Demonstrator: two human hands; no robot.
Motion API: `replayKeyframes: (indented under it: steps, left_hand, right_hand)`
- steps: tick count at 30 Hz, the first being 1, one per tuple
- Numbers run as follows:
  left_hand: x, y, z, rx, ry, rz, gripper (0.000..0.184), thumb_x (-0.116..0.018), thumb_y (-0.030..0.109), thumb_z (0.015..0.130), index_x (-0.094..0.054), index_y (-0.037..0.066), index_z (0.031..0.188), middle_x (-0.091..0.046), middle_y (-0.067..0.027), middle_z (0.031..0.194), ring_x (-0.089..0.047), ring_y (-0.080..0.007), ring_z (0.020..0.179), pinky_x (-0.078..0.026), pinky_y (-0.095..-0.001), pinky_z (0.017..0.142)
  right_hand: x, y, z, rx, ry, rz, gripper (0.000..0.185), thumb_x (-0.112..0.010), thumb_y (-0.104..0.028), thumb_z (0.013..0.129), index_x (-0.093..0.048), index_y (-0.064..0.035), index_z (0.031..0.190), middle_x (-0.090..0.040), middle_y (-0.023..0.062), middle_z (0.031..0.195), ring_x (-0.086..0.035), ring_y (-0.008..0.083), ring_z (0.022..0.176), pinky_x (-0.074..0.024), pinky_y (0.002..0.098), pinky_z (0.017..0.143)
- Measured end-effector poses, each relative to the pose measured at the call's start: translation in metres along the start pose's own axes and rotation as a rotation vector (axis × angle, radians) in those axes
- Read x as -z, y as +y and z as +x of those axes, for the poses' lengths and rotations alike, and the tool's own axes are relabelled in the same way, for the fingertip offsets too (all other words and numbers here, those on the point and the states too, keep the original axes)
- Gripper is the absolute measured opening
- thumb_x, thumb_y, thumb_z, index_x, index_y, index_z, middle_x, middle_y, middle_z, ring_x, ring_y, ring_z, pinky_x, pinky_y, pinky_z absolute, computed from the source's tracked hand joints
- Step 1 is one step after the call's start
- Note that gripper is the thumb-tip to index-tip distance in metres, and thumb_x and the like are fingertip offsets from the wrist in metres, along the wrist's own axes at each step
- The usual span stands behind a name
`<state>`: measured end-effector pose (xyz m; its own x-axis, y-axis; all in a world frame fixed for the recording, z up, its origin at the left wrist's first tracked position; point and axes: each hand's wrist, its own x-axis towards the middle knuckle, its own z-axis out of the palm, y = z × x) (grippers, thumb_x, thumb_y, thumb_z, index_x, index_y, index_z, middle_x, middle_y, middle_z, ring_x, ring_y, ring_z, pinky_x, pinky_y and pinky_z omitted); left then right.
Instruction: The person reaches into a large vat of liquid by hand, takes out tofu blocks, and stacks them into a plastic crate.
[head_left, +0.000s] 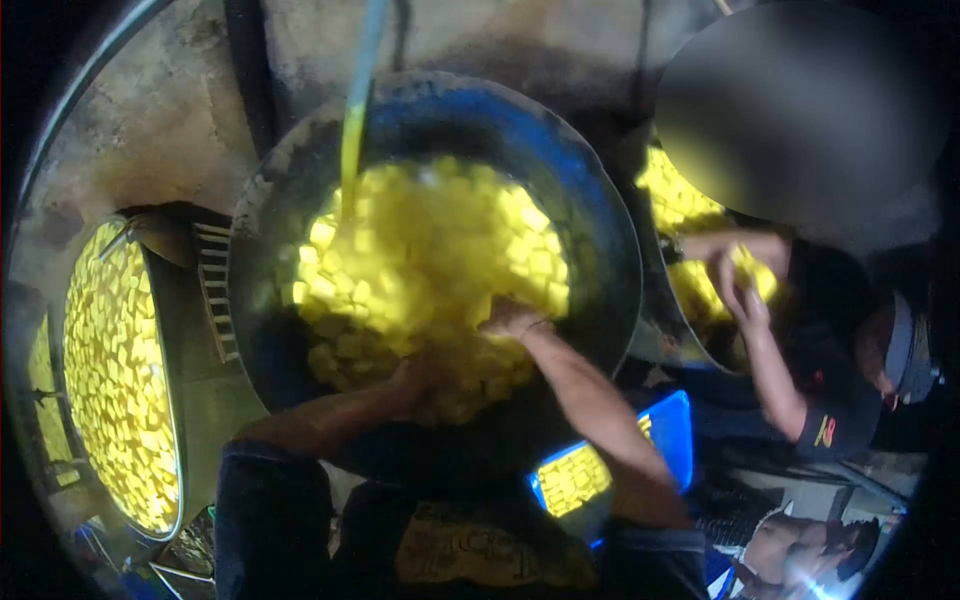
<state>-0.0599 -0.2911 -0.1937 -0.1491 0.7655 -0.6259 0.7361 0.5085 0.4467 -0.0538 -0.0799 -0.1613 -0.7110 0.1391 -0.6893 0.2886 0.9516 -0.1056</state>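
Observation:
A large dark wok (590, 380) holds many yellow blocks (320, 235), which look like tofu cubes, in cloudy yellow liquid. Steam blurs the middle. My left hand (425, 375) reaches into the near left of the wok; its fingers are smeared and sunk in the haze. Over the blocks at the near right is my right hand (512, 316), with its visible fingers somewhat apart and nothing plainly held. A pole (352, 140), blue above and yellow below, stands in the far left of the wok.
At left, a big round tray (178, 470) is full of yellow blocks, beside a slatted rack (215, 290). A blue crate (680, 430) with blocks sits near right. A co-worker (830, 350) handles yellow blocks at another vessel; another person (800, 550) is lower right.

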Motion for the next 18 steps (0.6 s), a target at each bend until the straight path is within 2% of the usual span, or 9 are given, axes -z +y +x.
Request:
replayKeyframes:
  steps: [3, 7, 11, 14, 15, 17, 18]
  left_hand:
    - [-0.002, -0.019, 0.0, -0.069, 0.031, -0.104, 0.042, -0.057, 0.022, 0.084, -0.049, 0.0, 0.119, -0.055, -0.0199, 0.111, -0.051, -0.0322, 0.107, -0.038, -0.0442, 0.098]
    - [-0.007, -0.037, 0.001, -0.155, 0.056, -0.239, 0.045, -0.057, 0.025, 0.083, -0.049, 0.0, 0.119, -0.054, -0.0214, 0.112, -0.05, -0.0335, 0.107, -0.037, -0.0457, 0.098]
    - [-0.008, -0.058, 0.019, -0.217, 0.106, -0.387, 0.048, -0.057, 0.028, 0.083, -0.048, -0.001, 0.119, -0.054, -0.0228, 0.112, -0.05, -0.0347, 0.108, -0.037, -0.0472, 0.098]
    - [0.0, -0.077, 0.041, -0.209, 0.335, -0.473, 0.05, -0.057, 0.031, 0.082, -0.048, -0.001, 0.12, -0.053, -0.0239, 0.113, -0.049, -0.0356, 0.108, -0.036, -0.0483, 0.098]
    - [0.008, -0.08, 0.05, -0.174, 0.439, -0.45, 0.05, -0.057, 0.032, 0.082, -0.048, -0.001, 0.12, -0.053, -0.0243, 0.113, -0.049, -0.0359, 0.108, -0.036, -0.0486, 0.097]
    - [0.09, -0.053, 0.034, 0.107, 0.349, -0.48, 0.048, -0.058, 0.03, 0.081, -0.05, -0.001, 0.117, -0.053, -0.0253, 0.112, -0.049, -0.0373, 0.108, -0.037, -0.0489, 0.096]
    - [0.118, -0.042, 0.034, 0.374, 0.253, -0.506, 0.045, -0.059, 0.028, 0.079, -0.052, -0.001, 0.114, -0.053, -0.0262, 0.111, -0.049, -0.0387, 0.108, -0.038, -0.0491, 0.094]
  right_hand:
    - [-0.051, 0.0, 0.033, -0.039, -0.015, -0.039, 0.047, -0.059, -0.039, 0.079, -0.055, -0.005, 0.111, -0.058, 0.0173, 0.111, -0.059, 0.0308, 0.095, -0.0474, 0.0437, 0.082]
    - [-0.076, 0.012, 0.042, 0.016, -0.038, -0.035, 0.046, -0.06, -0.039, 0.078, -0.057, -0.006, 0.11, -0.059, 0.0177, 0.109, -0.06, 0.0309, 0.096, -0.0473, 0.0428, 0.082]
    - [-0.046, 0.034, 0.053, 0.188, -0.153, 0.039, 0.045, -0.062, -0.039, 0.078, -0.059, -0.0069, 0.109, -0.06, 0.0181, 0.108, -0.06, 0.031, 0.096, -0.0472, 0.0418, 0.083]
    - [0.02, 0.036, 0.068, 0.303, -0.228, 0.099, 0.044, -0.063, -0.039, 0.078, -0.06, -0.0075, 0.108, -0.061, 0.0184, 0.107, -0.06, 0.0311, 0.097, -0.0471, 0.0411, 0.084]
    - [0.044, 0.03, 0.077, 0.308, -0.189, 0.132, 0.044, -0.063, -0.039, 0.078, -0.061, -0.0078, 0.108, -0.061, 0.0185, 0.106, -0.06, 0.0311, 0.097, -0.0471, 0.0409, 0.084]
    - [0.08, 0.012, 0.1, 0.301, -0.036, 0.212, 0.043, -0.064, -0.039, 0.078, -0.061, -0.0082, 0.108, -0.062, 0.0187, 0.106, -0.06, 0.0312, 0.097, -0.0471, 0.0404, 0.084]
    - [0.094, 0.001, 0.114, 0.298, 0.051, 0.229, 0.043, -0.064, -0.039, 0.077, -0.062, -0.0084, 0.107, -0.062, 0.0188, 0.105, -0.06, 0.0312, 0.098, -0.047, 0.0402, 0.085]
